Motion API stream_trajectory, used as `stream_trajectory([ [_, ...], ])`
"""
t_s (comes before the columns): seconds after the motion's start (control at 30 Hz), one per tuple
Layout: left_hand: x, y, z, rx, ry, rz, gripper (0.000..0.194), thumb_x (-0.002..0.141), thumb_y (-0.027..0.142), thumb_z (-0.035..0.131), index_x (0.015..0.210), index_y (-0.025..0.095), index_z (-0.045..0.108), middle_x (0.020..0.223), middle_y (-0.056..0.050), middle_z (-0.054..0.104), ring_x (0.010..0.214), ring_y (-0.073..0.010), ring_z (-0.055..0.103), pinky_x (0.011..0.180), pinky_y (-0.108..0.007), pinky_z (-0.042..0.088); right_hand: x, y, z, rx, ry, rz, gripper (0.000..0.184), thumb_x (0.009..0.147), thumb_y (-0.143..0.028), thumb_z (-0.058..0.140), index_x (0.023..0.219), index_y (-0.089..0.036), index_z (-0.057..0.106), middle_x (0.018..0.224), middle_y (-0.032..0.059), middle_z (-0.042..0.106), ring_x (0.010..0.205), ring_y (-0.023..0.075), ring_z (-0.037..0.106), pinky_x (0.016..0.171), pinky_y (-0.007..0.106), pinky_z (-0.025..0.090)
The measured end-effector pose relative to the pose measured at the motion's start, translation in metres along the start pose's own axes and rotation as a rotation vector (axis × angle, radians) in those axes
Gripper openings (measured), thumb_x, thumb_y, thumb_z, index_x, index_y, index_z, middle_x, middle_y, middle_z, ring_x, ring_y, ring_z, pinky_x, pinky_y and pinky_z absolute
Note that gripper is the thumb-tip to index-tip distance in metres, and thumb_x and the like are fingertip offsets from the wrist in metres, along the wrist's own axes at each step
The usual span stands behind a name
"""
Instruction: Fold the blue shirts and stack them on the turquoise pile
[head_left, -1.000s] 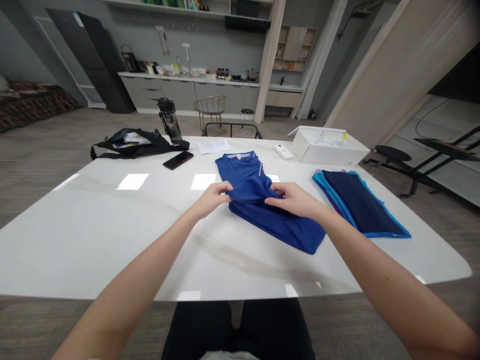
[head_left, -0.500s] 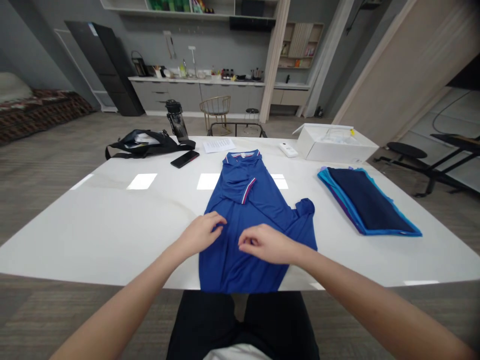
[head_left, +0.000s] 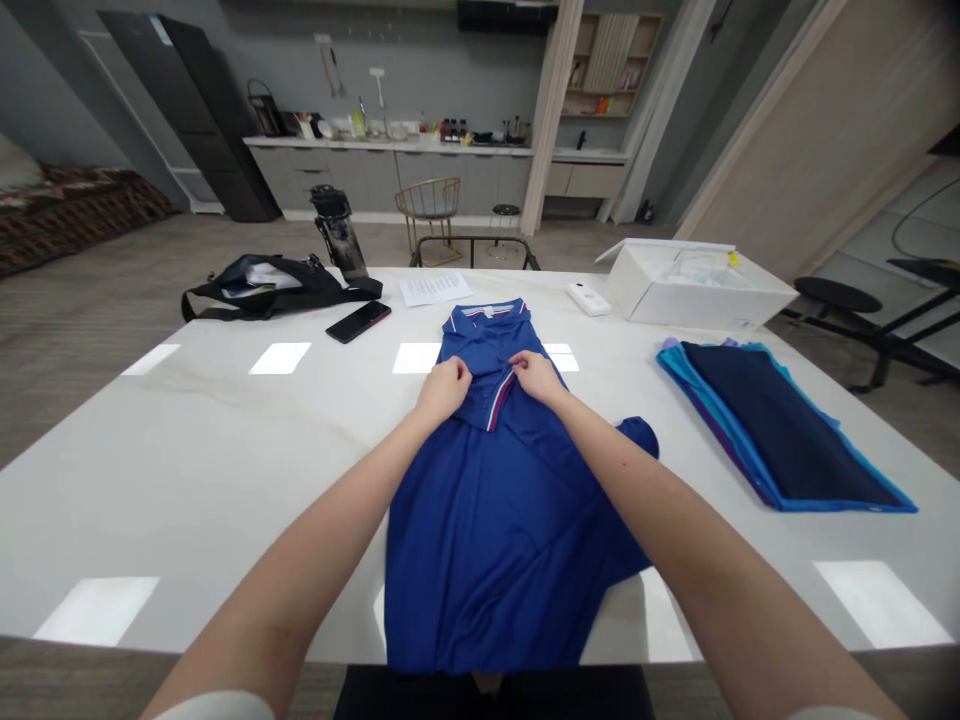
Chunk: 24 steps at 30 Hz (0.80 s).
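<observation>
A royal-blue polo shirt lies lengthwise on the white table, collar at the far end and hem hanging over the near edge. One sleeve with a red and white trim is folded across the chest. My left hand is closed on the left side of that folded sleeve. My right hand pinches its striped cuff edge. The other sleeve sticks out to the right.
A folded stack of navy and turquoise clothes lies at the right. Behind it stands an open white box and a white remote. A black phone, black bag, bottle and paper sheet occupy the far left.
The bunched shirt was spread out toward me over the near table edge. Both hands then moved from the shirt's middle up to the folded sleeve near the collar.
</observation>
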<state>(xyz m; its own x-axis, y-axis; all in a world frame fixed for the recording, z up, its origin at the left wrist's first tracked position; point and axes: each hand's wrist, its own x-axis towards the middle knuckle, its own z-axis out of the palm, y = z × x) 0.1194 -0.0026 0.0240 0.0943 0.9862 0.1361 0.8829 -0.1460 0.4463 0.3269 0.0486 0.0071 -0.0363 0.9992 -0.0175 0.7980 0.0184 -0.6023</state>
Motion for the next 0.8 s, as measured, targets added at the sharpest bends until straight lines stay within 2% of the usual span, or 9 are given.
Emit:
stream_trajectory([
  [0.13, -0.002, 0.011, 0.009, 0.087, -0.060, 0.134, 0.032, 0.096, 0.047, 0.057, 0.102, 0.018, 0.068, 0.107, -0.012, 0.072, 0.103, -0.0277, 0.068, 0.090, -0.037, 0.051, 0.024, -0.002, 0.009, -0.001, 0.013, 0.018, 0.029, 0.093, -0.025, 0.063, 0.118, -0.014, 0.072, 0.112, 0.0129, 0.075, 0.103, 0.0230, 0.069, 0.094, 0.032, 0.049],
  [0.2, -0.003, 0.026, 0.020, 0.190, -0.082, 0.156, 0.045, 0.089, 0.057, 0.064, 0.108, 0.015, 0.069, 0.113, -0.016, 0.071, 0.110, -0.0330, 0.067, 0.096, -0.043, 0.050, 0.029, -0.004, 0.009, 0.003, -0.014, 0.010, 0.023, 0.090, -0.029, 0.068, 0.106, -0.013, 0.076, 0.105, 0.0133, 0.076, 0.100, 0.0248, 0.069, 0.091, 0.033, 0.050],
  [0.27, -0.002, 0.038, 0.027, 0.208, -0.099, 0.119, 0.039, 0.090, 0.047, 0.064, 0.111, 0.014, 0.068, 0.113, -0.017, 0.071, 0.107, -0.0336, 0.068, 0.094, -0.043, 0.051, 0.030, -0.005, 0.007, 0.027, -0.080, -0.028, 0.018, 0.088, -0.033, 0.072, 0.089, -0.016, 0.077, 0.089, 0.0082, 0.076, 0.088, 0.0218, 0.069, 0.082, 0.029, 0.050],
  [0.37, 0.002, 0.034, 0.020, -0.009, -0.087, -0.001, 0.024, 0.089, 0.029, 0.058, 0.107, 0.019, 0.070, 0.101, -0.012, 0.075, 0.093, -0.0284, 0.071, 0.084, -0.038, 0.053, 0.032, -0.007, 0.001, 0.224, -0.202, -0.094, 0.032, 0.095, -0.046, 0.063, 0.086, -0.018, 0.076, 0.069, 0.0010, 0.069, 0.061, 0.0141, 0.059, 0.062, 0.025, 0.046],
  [0.47, 0.003, -0.002, -0.008, -0.494, 0.093, -0.128, 0.018, 0.086, 0.028, 0.055, 0.094, 0.020, 0.070, 0.084, -0.005, 0.073, 0.079, -0.0227, 0.068, 0.075, -0.033, 0.052, 0.041, -0.015, 0.000, 0.381, -0.168, -0.086, 0.036, 0.099, -0.047, 0.054, 0.097, -0.017, 0.074, 0.069, 0.0000, 0.067, 0.053, 0.0116, 0.052, 0.056, 0.025, 0.043],
  [0.57, -0.003, -0.059, -0.043, -1.039, 0.279, -0.401, 0.014, 0.076, 0.028, 0.059, 0.085, 0.018, 0.064, 0.068, 0.000, 0.063, 0.061, -0.0162, 0.058, 0.060, -0.027, 0.047, 0.053, -0.030, 0.008, 0.197, -0.042, -0.095, 0.026, 0.096, -0.040, 0.062, 0.102, -0.018, 0.074, 0.082, 0.0027, 0.072, 0.069, 0.0149, 0.063, 0.070, 0.026, 0.049],
  [0.63, -0.013, -0.103, -0.064, -1.262, 0.380, -0.594, 0.016, 0.070, 0.025, 0.061, 0.084, 0.018, 0.061, 0.070, 0.001, 0.060, 0.061, -0.0141, 0.057, 0.059, -0.025, 0.048, 0.056, -0.043, 0.015, 0.015, -0.013, -0.163, 0.030, 0.092, -0.047, 0.066, 0.105, -0.020, 0.074, 0.094, 0.0055, 0.075, 0.086, 0.0200, 0.068, 0.080, 0.030, 0.050],
  [0.7, -0.027, -0.142, -0.078, -1.279, 0.447, -0.774, 0.016, 0.067, 0.020, 0.059, 0.083, 0.018, 0.058, 0.074, 0.001, 0.058, 0.064, -0.0132, 0.057, 0.061, -0.025, 0.049, 0.053, -0.057, 0.023, -0.133, -0.033, -0.233, 0.045, 0.088, -0.061, 0.068, 0.110, -0.022, 0.073, 0.109, 0.0091, 0.074, 0.099, 0.0254, 0.069, 0.086, 0.034, 0.051],
  [0.8, -0.049, -0.179, -0.085, -0.903, 0.669, -0.878, 0.031, 0.069, 0.018, 0.057, 0.100, 0.019, 0.059, 0.094, -0.004, 0.060, 0.081, -0.0170, 0.062, 0.072, -0.031, 0.054, 0.043, -0.073, 0.037, -0.289, -0.064, -0.239, 0.066, 0.083, -0.076, 0.064, 0.115, -0.019, 0.070, 0.123, 0.0157, 0.070, 0.110, 0.0312, 0.068, 0.091, 0.039, 0.052],
])
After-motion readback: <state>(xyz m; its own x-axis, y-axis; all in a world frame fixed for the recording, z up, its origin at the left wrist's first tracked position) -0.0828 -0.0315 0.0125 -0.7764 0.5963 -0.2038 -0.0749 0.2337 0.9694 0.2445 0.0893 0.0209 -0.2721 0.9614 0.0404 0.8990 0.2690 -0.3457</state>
